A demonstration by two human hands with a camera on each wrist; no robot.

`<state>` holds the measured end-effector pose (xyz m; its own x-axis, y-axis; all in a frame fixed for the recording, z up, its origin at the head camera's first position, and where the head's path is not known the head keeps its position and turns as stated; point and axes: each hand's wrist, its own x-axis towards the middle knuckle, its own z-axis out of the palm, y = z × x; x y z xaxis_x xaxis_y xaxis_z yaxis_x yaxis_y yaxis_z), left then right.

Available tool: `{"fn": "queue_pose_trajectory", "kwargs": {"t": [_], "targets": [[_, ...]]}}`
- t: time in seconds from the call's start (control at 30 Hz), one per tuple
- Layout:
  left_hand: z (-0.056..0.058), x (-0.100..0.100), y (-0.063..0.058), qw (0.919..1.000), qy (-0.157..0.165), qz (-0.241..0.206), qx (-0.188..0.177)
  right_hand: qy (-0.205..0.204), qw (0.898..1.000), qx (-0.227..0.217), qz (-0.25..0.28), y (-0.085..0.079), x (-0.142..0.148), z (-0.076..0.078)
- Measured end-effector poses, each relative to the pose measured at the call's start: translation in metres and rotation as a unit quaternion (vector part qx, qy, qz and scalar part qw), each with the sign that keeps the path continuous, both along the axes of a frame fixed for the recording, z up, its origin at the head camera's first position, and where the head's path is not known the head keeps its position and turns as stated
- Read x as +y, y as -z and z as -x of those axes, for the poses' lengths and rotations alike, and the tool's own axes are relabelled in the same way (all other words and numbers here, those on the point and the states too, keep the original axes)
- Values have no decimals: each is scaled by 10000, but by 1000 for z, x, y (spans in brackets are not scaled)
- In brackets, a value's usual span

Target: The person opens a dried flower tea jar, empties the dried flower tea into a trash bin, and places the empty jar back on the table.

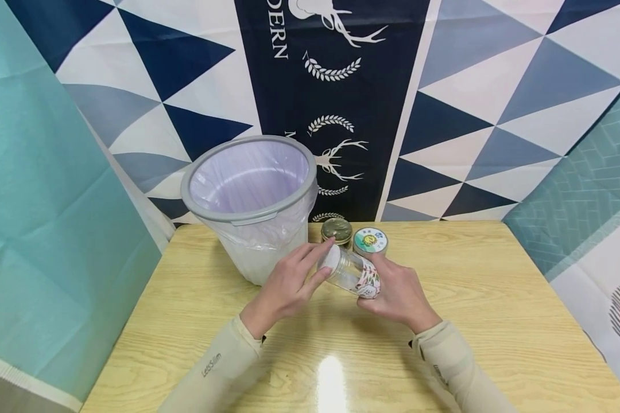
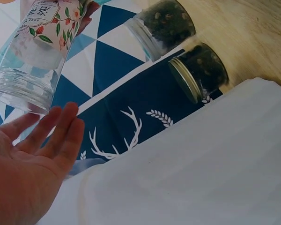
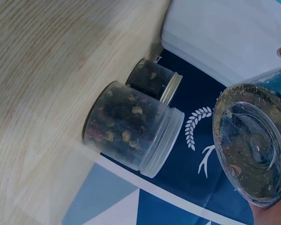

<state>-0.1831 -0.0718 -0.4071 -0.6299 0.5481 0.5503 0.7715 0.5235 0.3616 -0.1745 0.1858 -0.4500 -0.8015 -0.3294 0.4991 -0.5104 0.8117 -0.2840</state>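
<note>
My right hand [image 1: 399, 289] grips a clear jar [image 1: 348, 274] with a floral label, tilted with its threaded end toward my left hand [image 1: 289, 281]. Fine brown crumbs coat the jar's bottom [image 3: 253, 145] in the right wrist view. The fingers of my left hand are spread and fairly straight around the threaded end, close to or touching it; exact contact is unclear. Behind the jar stand two filled jars: one with a dark gold lid [image 1: 336, 229] and a wider one with a printed lid [image 1: 370, 240]. Dark dried bits fill the wider jar [image 3: 131, 124].
A bin [image 1: 248, 215] with a grey rim and a plastic liner stands at the back left of the wooden table [image 1: 470, 298], beside my left hand. Patterned cloth [image 1: 460, 103] hangs behind the table, and teal cloth [image 1: 67, 218] hangs along the left side.
</note>
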Motion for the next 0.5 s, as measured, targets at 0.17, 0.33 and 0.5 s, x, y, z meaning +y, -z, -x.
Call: {"fn": "queue_pose_trajectory", "kwargs": {"t": [0.17, 0.33, 0.5], "targets": [[-1, -3, 1, 9996, -175, 85, -194, 8, 10000, -44, 24, -1, 0, 0], [-1, -2, -2, 9999, -146, 12, 68, 22, 10000, -59, 49, -2, 0, 0], [-1, 1, -5, 9973, 372, -136, 624, 32, 9999, -122, 66, -2, -1, 0]]}}
